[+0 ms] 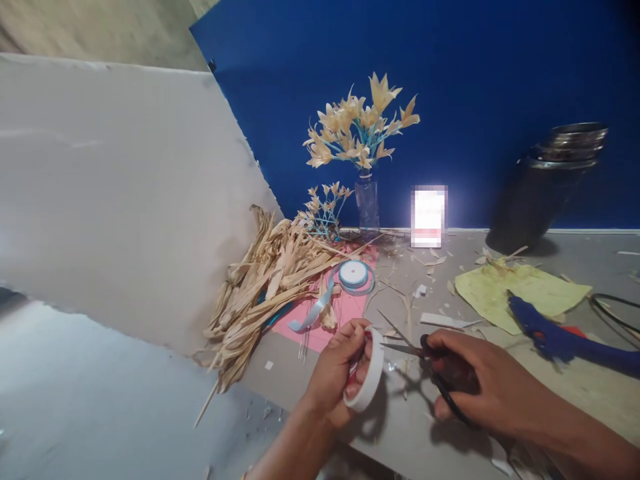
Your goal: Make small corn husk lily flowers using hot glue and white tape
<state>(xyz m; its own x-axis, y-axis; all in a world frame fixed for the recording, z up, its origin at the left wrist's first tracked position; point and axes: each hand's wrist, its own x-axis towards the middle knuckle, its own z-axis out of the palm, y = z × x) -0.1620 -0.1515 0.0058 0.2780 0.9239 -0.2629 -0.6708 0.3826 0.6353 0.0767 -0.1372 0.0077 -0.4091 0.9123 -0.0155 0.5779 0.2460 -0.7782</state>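
Left hand point(336, 373) is gripping a white tape roll point(367, 380) just above the desk point(400, 433); right hand point(475, 387) is closing around black-handled scissors point(430, 363), blades open and pointing at the roll. Beyond them, a clear bottle point(367, 208) is holding straw flowers point(361, 127) on blue stems. A dark lidded canister point(545, 187) is sitting at right, contents hidden. The white label point(429, 217) is blurred, unreadable.

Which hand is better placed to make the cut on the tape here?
Right. The right hand already holds the scissors, blades open and pointing at the tape roll. The left hand has its grip on the roll, so it likely just steadies it.
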